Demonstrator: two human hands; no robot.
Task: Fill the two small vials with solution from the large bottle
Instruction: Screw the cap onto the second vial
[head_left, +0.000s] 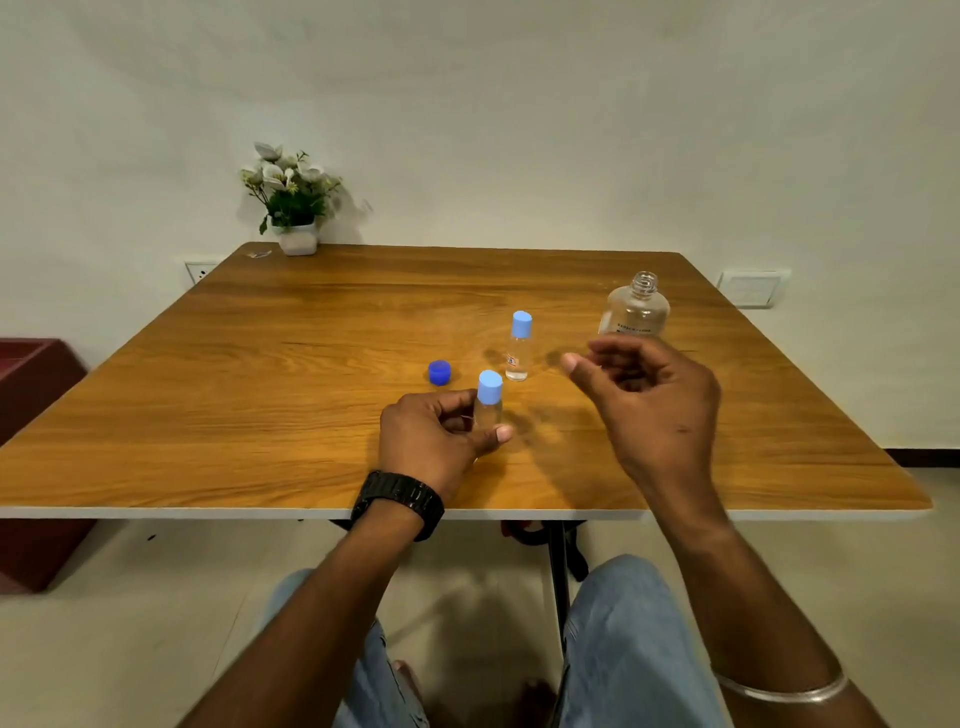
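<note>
Here, clear cylindrical vial (489, 402), wood-grain table (260, 389)

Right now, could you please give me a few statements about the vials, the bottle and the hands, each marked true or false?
1. The large bottle has its cap on. False: its neck is open, and a dark blue cap lies on the table.
2. The left hand holds a vial with a light blue cap. True.
3. The right hand grips the large bottle. False: it hangs in front of it and holds nothing.
4. The second vial stands upright and capped. True.
5. A flower pot stands at the table's far left corner. True.
</note>
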